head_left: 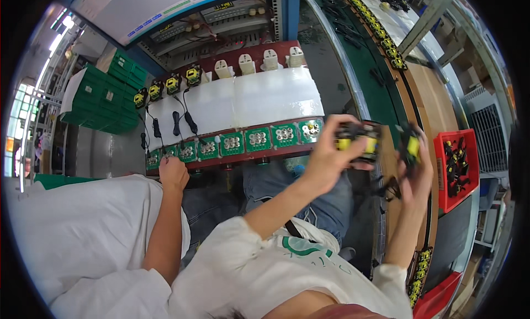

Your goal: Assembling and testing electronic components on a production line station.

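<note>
The left hand (329,160) closes around a black-and-yellow block (359,141) near the right end of a test bench, while the right hand (418,175) grips a smaller black-and-yellow piece (409,148) just beside it, the two hands apart above the edge of the assembly line. Motion blur hides the finer detail, and whether the left hand's load is one unit or several pressed together cannot be told. A dark cord (391,190) hangs in a loose tangle below the right hand; whether it joins the piece held there is unclear. Careful handling here would seem to mean a firm hold on the casings rather than the cord, the tangle kept clear of the bench corner, and the two loads held apart so they do not knock. Nearest to the left hand lies the last of a row of green circuit boards (258,139), fronting a white panel (265,98); white sockets (270,60) line its back, with similar units (193,76) seated at the left. A co-worker's hand (174,174) reaches to the boards' far left end, so movements are best kept to the right. A red bin (440,178) of dark and yellow parts stands beyond the right hand.
</note>
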Demonstrator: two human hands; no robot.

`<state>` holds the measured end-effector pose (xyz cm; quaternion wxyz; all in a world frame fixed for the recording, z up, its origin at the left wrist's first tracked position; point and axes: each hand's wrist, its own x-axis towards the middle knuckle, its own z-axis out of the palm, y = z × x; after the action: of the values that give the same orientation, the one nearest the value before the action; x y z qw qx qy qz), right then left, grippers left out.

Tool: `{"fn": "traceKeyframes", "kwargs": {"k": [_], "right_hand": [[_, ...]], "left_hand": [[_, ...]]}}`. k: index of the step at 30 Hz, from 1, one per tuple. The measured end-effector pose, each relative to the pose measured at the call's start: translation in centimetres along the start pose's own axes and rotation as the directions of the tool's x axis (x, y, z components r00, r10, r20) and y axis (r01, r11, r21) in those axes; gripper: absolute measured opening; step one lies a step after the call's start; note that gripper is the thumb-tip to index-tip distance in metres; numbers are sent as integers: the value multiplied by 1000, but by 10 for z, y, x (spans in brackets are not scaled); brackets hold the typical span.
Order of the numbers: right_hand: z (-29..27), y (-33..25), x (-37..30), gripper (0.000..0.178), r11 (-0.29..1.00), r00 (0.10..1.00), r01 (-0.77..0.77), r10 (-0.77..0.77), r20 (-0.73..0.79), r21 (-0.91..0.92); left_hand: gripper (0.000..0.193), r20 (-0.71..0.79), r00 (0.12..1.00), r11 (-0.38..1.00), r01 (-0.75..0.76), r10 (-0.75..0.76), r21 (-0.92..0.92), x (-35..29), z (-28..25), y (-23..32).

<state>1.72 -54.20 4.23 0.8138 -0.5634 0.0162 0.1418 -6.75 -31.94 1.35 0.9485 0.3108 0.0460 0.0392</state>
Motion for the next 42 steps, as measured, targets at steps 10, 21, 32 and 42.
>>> {"fn": "traceKeyframes", "kwargs": {"k": [10, 21, 32, 42], "right_hand": [[248, 94, 210, 42, 968, 896, -229, 252, 366, -107], [282, 115, 214, 43, 934, 927, -93, 207, 311, -345], [257, 93, 219, 40, 743, 898, 86, 231, 375, -663], [224, 85, 248, 52, 737, 881, 93, 252, 400, -670]], "left_hand": [[43, -390, 867, 951, -286, 309, 117, -86, -111, 76], [42, -395, 811, 902, -387, 432, 193, -70, -141, 142], [49, -407, 814, 855, -195, 414, 480, 96, -174, 213], [48, -508, 734, 729, 27, 450, 684, 130, -158, 194]]}}
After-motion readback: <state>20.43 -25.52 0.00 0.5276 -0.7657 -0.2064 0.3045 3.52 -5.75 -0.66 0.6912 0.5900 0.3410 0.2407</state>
